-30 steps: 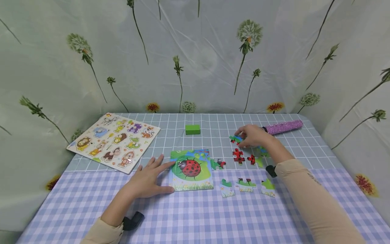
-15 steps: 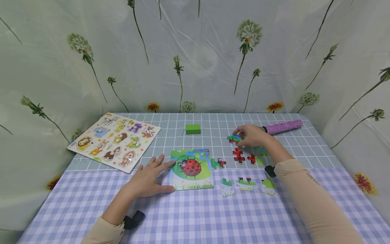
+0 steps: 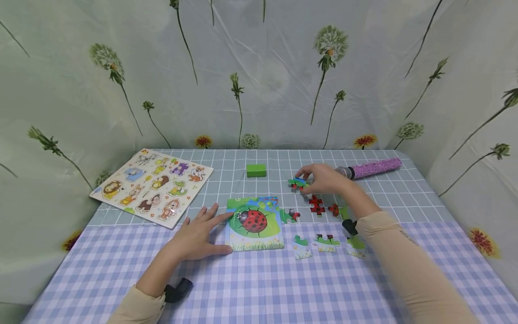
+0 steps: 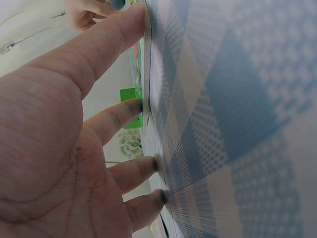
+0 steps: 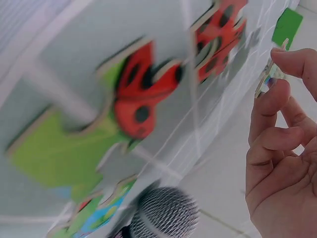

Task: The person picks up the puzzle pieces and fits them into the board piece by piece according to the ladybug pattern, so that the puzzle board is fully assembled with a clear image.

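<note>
Your right grip point(image 3: 323, 179) is pinching a blue-and-green puzzle piece point(image 3: 297, 182), which sits at its fingertips, on that grip's left side. Your left grip point(image 3: 197, 238) is released, fingers spread, thumb and index finger touching the left edge of the ladybug board point(image 3: 252, 222) just to its right. Between the grips, a green piece point(image 3: 289, 217) with some red lies just beside that board's right edge. Nearer you than the right grip are a red piece point(image 3: 317, 205), a red-and-green piece point(image 3: 333, 210) and three grass-edged pieces point(image 3: 326, 243). To the right of it lies a microphone point(image 3: 374, 168); to its left, a green block point(image 3: 256, 170). Beyond your left grip, toward its left, an animal board point(image 3: 162, 194) lies on the tabletop point(image 3: 226, 288).
</note>
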Motion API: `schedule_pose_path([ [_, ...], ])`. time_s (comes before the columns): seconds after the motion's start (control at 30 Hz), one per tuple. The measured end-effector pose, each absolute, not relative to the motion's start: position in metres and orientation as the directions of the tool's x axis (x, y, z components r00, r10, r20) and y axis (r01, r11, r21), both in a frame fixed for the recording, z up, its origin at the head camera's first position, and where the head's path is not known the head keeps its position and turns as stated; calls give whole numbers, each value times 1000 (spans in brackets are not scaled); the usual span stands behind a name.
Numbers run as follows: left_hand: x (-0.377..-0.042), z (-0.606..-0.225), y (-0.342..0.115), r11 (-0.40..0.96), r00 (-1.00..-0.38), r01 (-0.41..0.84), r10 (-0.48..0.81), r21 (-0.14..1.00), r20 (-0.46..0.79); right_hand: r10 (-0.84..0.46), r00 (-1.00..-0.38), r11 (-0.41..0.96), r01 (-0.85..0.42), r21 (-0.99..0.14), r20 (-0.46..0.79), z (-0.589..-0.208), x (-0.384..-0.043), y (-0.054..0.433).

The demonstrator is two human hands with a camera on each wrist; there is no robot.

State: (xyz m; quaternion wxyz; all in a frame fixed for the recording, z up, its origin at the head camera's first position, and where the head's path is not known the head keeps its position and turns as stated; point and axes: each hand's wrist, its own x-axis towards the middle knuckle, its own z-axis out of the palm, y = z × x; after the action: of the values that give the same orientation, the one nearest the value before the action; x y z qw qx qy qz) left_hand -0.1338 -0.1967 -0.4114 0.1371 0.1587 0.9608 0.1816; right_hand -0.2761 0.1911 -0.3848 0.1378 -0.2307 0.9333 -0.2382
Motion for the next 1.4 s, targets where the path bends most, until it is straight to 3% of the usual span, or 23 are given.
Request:
schedule_pose_path([
  [1.1, -134, -409, -196, 890, -912, 248, 348, 384, -216, -707, -695, 632, -541, -554, -128, -393, -256, 109],
  [1.4, -134, -409, -196, 890, -913, 247, 347, 384, -216, -733, -665, 600, -533, -597, -144, -396, -249, 93],
])
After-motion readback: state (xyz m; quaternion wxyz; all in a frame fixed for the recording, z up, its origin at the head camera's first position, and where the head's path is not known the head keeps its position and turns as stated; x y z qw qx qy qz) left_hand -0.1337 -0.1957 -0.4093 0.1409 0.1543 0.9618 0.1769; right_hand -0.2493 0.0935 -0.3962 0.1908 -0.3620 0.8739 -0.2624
